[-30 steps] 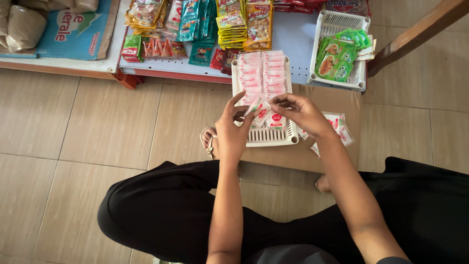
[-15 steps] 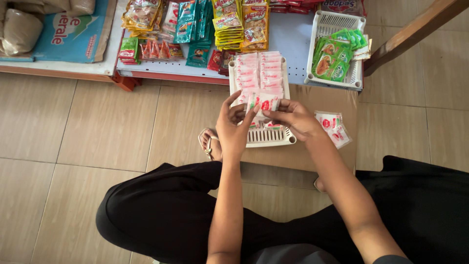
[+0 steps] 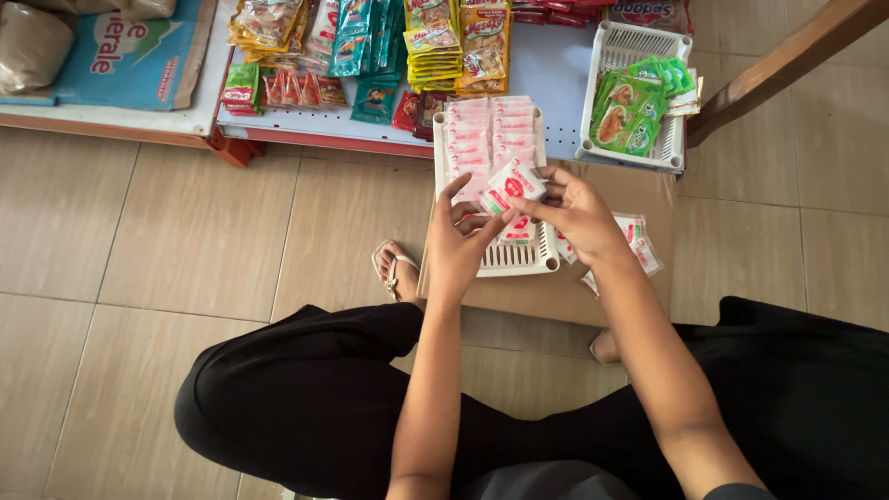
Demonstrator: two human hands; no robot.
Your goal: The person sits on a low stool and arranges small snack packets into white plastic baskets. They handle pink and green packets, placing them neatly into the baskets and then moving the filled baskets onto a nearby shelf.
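Note:
A white slatted plastic basket (image 3: 524,263) lies on the floor in front of me, filled with rows of small pink-and-white sachets (image 3: 489,130). My right hand (image 3: 576,211) pinches one white-and-red sachet (image 3: 512,185) over the basket's near half. My left hand (image 3: 458,243) hovers at the basket's near left, fingers curled and touching the same sachet's lower edge and the sachets beneath it. A few loose sachets (image 3: 637,241) lie on brown cardboard (image 3: 574,294) to the right of my right wrist.
A second white basket (image 3: 674,163) with green packets (image 3: 633,104) stands at the back right. A low shelf (image 3: 556,65) carries several stacks of coloured snack packets (image 3: 435,46). A wooden leg (image 3: 787,63) slants at the right. My sandalled foot (image 3: 394,268) and black-trousered legs (image 3: 306,407) are close below.
Both hands have shifted slightly up and left over the basket. My right hand has lifted one white-and-red sachet, now held above the rows.

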